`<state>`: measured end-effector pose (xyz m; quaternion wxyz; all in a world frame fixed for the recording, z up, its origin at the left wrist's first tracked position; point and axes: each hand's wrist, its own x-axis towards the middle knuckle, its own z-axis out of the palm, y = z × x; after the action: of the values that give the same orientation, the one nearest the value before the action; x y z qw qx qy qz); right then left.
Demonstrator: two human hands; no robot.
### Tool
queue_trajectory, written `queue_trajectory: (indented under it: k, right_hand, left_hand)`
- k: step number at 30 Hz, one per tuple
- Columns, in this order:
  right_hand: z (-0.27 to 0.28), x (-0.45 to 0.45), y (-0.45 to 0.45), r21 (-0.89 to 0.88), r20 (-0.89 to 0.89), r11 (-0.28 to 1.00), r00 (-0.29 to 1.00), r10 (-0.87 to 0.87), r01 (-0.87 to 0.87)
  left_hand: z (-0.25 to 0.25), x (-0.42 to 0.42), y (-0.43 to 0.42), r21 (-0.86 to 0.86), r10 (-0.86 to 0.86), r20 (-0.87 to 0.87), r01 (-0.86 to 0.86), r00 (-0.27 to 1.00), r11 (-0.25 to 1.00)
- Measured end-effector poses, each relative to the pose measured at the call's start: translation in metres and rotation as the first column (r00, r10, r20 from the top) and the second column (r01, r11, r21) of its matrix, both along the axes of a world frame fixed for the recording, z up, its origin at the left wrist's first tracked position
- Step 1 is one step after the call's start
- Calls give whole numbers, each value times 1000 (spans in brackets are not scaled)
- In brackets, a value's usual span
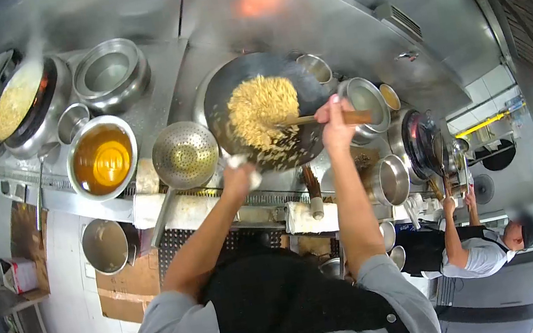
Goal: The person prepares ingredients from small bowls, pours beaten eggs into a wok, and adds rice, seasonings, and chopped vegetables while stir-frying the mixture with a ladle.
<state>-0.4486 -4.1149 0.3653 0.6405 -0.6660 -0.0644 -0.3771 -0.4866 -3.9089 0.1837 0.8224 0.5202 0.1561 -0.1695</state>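
Observation:
A large dark wok (250, 66) stands at the centre, with yellow-brown fried food (262, 108) heaped in its middle and loose bits scattered toward its near edge. My left hand (238, 176) is closed round a white cloth (253, 177) at the wok's near left edge; motion blurs it. My right hand (336, 119) grips the wooden handle (357, 116) of a ladle or spatula from the right. The tool's shaft reaches left into the food, which hides its head.
Left of the wok are a perforated strainer (185, 155), a bowl of amber oil (103, 157), a steel pot (111, 76) and another wok (17, 108). Metal bowls (368, 105) and a pot (394, 180) stand right. A co-worker (467, 246) works at another wok, far right.

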Motion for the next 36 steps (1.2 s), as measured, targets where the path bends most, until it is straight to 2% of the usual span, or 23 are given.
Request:
queue_trajectory:
  k: [2, 3, 4, 5, 6, 8, 9, 10, 11, 12, 14, 15, 16, 18, 19, 23, 26, 30, 31, 32, 34, 35, 36]
  right_hand:
    - [70, -29, -14, 232, -50, 973, 999, 11, 1]
    - [100, -53, -19, 248, -39, 968, 999, -37, 46]
    - [116, -78, -25, 218, 53, 974, 998, 43, -54]
    - [113, -95, -24, 169, 150, 982, 987, 61, -86]
    - [107, -107, -21, 117, 250, 986, 964, 85, -117]
    - [41, -107, 3, 214, 289, 946, 941, 176, -242]
    - [-2, -96, 18, -30, 245, 993, 963, 116, -112]
    - [-6, -106, 31, -220, 18, 970, 993, 114, -107]
    - [2, -115, 27, -177, -44, 923, 940, 339, -342]
    - [24, -127, 24, -162, -32, 924, 937, 347, -347]
    - [46, -167, 7, 149, 126, 851, 864, 488, -503]
    - [46, -182, 2, 91, 252, 839, 828, 501, -536]
    - [22, -189, 3, 94, 250, 836, 826, 506, -541]
    - [-44, -196, 17, -139, 98, 942, 942, 320, -306]
    - [-40, -205, 17, -272, -113, 883, 924, 366, -383]
    - [17, -238, 22, -62, 30, 856, 857, 515, -513]
    - [-28, -229, 32, -70, 67, 861, 859, 508, -504]
    - [0, -221, 45, -95, -229, 844, 837, 497, -527]
    - [20, -228, 48, -149, -98, 870, 882, 461, -471]
    - [19, -226, 53, -155, -98, 864, 878, 468, -478]
    - [3, -217, 63, 207, 175, 804, 829, 531, -558]
    - [-19, -206, 65, 78, 54, 890, 893, 447, -450]
    - [-16, -208, 67, 74, 61, 886, 889, 453, -457]
  left_hand:
    - [1, -40, 34, -3, -12, -120, 11, 993, 1000]
    - [-9, -56, 51, -9, -29, -77, 28, 997, 1000]
    - [-17, -74, 61, -19, -39, -49, 38, 998, 999]
    - [-8, -86, 62, -36, 42, -4, -43, 999, 998]
    - [20, -91, 62, 20, 39, -88, -38, 995, 999]
    - [17, -90, 61, 12, 25, -74, -24, 997, 1000]
    - [32, -92, 59, 17, -7, 10, 7, 1000, 1000]
    - [40, -108, 57, 29, 3, 11, -4, 1000, 1000]
    - [46, -125, 54, 36, 45, -8, -44, 999, 998]
    - [48, -140, 53, 48, 85, -23, -84, 996, 995]
    - [36, -181, 51, 102, 81, -49, -75, 996, 992]
    - [32, -199, 46, 99, 98, -71, -91, 993, 991]
    - [28, -213, 39, 87, 120, -82, -113, 989, 990]
    - [-2, -234, 31, 83, 135, -82, -129, 987, 988]
    - [-8, -244, 27, 122, 157, -96, -145, 983, 982]
    - [-16, -260, 24, 195, 155, -83, -137, 984, 971]
    - [-25, -263, 29, 177, 126, -67, -113, 990, 978]
    - [-17, -266, 31, 266, 124, -54, -106, 991, 958]
    - [-9, -267, 33, 274, 80, -67, -58, 995, 960]
    - [-4, -267, 33, 273, 36, -80, -13, 996, 962]
    - [-18, -268, 32, 220, 63, -67, -47, 996, 974]
    - [-15, -268, 32, 229, 61, -87, -39, 994, 973]
    - [-10, -264, 34, 241, 58, -103, -32, 993, 970]
